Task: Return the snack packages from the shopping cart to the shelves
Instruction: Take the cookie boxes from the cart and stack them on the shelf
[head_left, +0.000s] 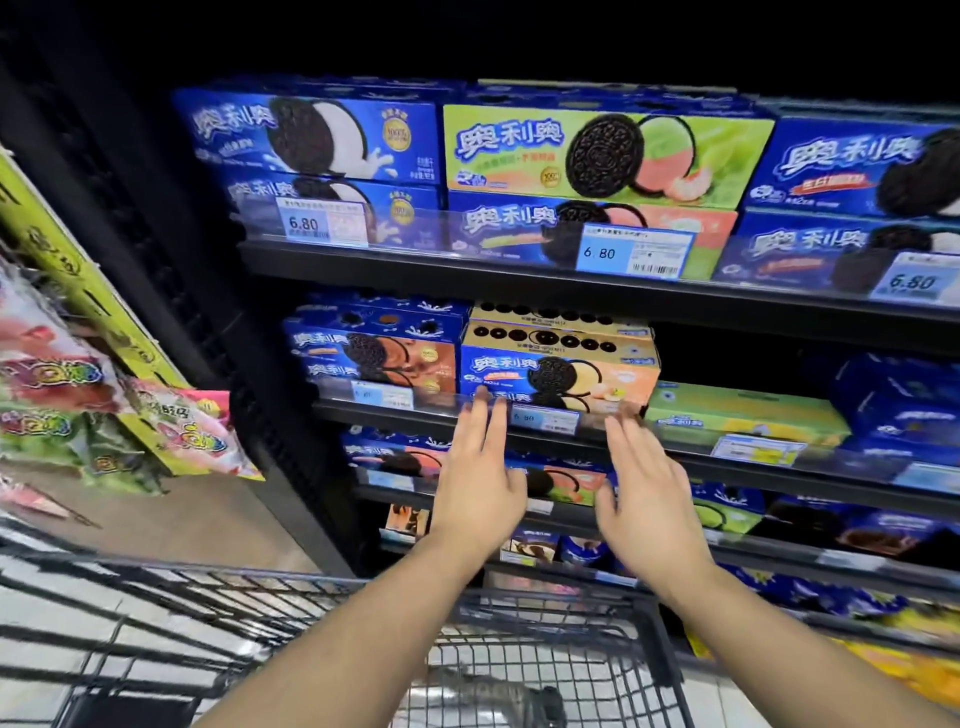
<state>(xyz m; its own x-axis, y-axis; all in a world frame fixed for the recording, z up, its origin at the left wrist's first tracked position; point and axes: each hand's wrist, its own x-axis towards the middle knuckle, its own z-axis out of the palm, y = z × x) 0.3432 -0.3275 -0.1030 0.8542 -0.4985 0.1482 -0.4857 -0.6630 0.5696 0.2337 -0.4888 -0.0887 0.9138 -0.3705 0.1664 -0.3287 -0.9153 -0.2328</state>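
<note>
Above the cart (561, 597), dark shelves (467, 271) carry blue cookie boxes behind price tags (634, 254). Left hand (480, 480) and right hand (647, 493), fingers straight and empty, point at the orange box (558, 371) shelved at 12 o'clock. Candy bags (62, 395) hang at 9.

Cookie boxes (558, 374) are stacked on the shelves (467, 270); the shopping cart (655, 649) is set before them, and candy bags (182, 431) are hung at left.

There were two grips, the left grip (480, 483) and the right grip (649, 493); one shopping cart (667, 665); six cookie boxes (608, 150) fronting the top shelf (467, 270), carrying three price tags (634, 253).
</note>
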